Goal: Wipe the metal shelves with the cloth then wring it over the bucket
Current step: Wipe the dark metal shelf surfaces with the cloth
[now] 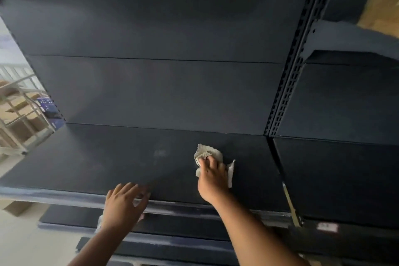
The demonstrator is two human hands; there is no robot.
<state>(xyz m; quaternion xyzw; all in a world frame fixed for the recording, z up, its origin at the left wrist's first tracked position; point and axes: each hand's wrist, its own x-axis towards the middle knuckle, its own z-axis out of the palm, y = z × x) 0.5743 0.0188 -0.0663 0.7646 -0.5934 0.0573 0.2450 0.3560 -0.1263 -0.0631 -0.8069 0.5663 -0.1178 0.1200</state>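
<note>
Dark shelf: right hand presses cloth (label unreadable).

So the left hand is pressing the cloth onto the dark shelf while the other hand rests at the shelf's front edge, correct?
Not quite. The head view shows the right hand pressing the cloth onto the dark shelf, while the left hand rests at the shelf's front edge.

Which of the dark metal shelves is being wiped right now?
The top dark metal shelf: the right hand presses the crumpled pale cloth on it. The lower shelves have no cloth.
</note>
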